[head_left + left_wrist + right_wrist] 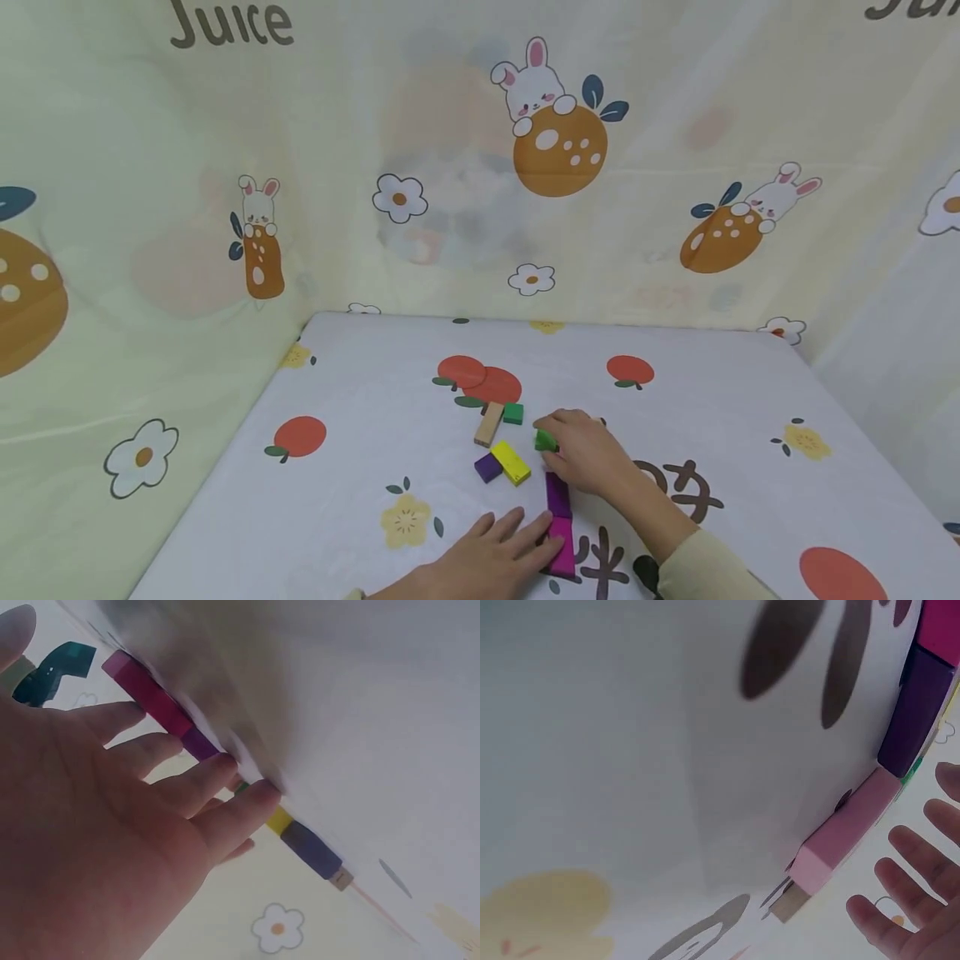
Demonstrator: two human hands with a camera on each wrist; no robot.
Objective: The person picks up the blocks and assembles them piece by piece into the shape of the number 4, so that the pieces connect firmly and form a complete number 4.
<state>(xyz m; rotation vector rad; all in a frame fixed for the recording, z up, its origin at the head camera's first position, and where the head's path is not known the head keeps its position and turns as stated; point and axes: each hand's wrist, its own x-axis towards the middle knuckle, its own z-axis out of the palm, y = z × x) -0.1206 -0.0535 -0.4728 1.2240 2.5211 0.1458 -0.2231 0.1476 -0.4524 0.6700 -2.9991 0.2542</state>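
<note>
My left hand [495, 554] lies low over the cloth, fingers extended, fingertips right at the side of a magenta block [561, 546]. End to end with that block is a purple block [557, 495]. A pink block [847, 825] continues the row in the right wrist view; from the head it is hidden under my right hand [581, 446]. The right hand hovers with loosely spread fingers, empty in its wrist view. A green block [545, 441] shows in the gap by its thumb and index finger. In the left wrist view, the left fingers [217, 780] partly cover the row.
Left of the right hand lie a yellow block [512, 463], a small dark purple block [488, 467], a wooden block [489, 424] and another green block [513, 413]. A printed cloth [360, 467] covers the table, and a patterned curtain [450, 250] hangs behind.
</note>
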